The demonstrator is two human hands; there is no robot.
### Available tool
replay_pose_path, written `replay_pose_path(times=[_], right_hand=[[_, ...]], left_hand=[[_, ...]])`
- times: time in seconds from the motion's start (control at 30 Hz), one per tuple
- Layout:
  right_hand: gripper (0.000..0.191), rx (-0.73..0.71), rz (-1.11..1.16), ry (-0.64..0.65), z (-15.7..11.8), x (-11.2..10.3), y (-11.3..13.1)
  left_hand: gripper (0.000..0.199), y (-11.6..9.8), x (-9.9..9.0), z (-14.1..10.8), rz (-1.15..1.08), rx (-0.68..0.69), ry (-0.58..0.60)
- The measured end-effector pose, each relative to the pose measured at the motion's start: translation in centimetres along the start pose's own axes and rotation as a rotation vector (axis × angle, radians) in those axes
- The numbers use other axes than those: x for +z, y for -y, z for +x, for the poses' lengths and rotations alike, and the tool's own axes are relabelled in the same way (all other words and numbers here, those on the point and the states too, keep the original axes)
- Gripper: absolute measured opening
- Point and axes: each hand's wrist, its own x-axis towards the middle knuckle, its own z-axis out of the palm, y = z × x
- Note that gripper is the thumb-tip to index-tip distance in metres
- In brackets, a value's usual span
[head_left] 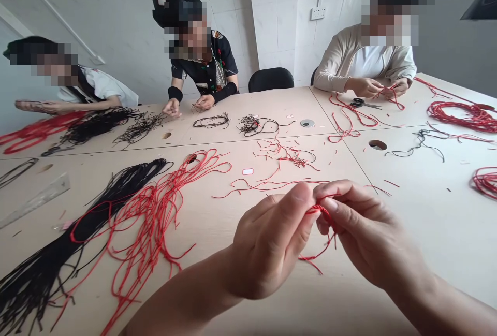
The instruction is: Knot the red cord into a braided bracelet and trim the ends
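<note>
A thin red cord, twisted or knotted along part of its length, is pinched between my two hands above the near side of the table. My left hand is closed, its thumb and fingers pressed on one end of the twisted part. Close against it, my right hand pinches the same cord with thumb and forefinger. Loose ends of the cord hang below the fingers, toward the tabletop. The fingers hide part of the cord, so the exact knot cannot be made out.
Left of my hands lie a bundle of red cords and a bundle of black cords. Red scraps are scattered ahead. Scissors lie near a co-worker's hands. Two other people work across the table. A clear ruler lies far left.
</note>
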Motion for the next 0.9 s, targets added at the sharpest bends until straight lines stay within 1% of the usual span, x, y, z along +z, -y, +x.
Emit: replay_pose_path(times=[0.07, 0.2, 0.3, 0.37, 0.47, 0.57, 0.63, 0.77, 0.9], right_hand=[[0.000, -0.127, -0.181, -0.041, -0.3, 0.0, 0.3], [0.012, -0.323, -0.598, -0.119, -0.8, 0.1, 1.3], [0.014, -0.397, -0.818, -0.075, -0.8, 0.1, 1.9], [0.016, -0.423, -0.899, -0.024, -0.7, 0.2, 2.2], [0.017, -0.484, -0.955, 0.023, -0.6, 0.2, 2.6], [0.018, -0.556, -0.992, 0.070, -0.7, 0.0, 2.6], [0.018, -0.567, -0.992, 0.088, -0.8, -0.1, 2.5], [0.018, -0.480, -0.922, 0.101, -1.1, -0.2, 2.4], [0.019, -0.423, -0.912, 0.136, -1.1, 0.0, 2.3]], left_hand=[[0.084, -0.1, 0.1, 0.1, -0.022, -0.033, 0.005], [0.085, -0.4, 0.0, 0.3, -0.033, -0.072, 0.063], [0.083, -0.6, 0.0, 0.3, -0.035, -0.095, 0.107], [0.082, -0.8, 0.0, 0.3, -0.041, -0.085, 0.121], [0.081, -0.9, -0.2, 0.4, -0.076, -0.106, 0.142], [0.080, -0.9, -0.4, 0.6, -0.150, -0.187, 0.161], [0.079, -1.0, -0.5, 0.6, -0.203, -0.247, 0.163], [0.081, -1.1, -0.7, 0.5, -0.262, -0.396, 0.217], [0.081, -1.1, -0.9, 0.4, -0.259, -0.436, 0.234]])
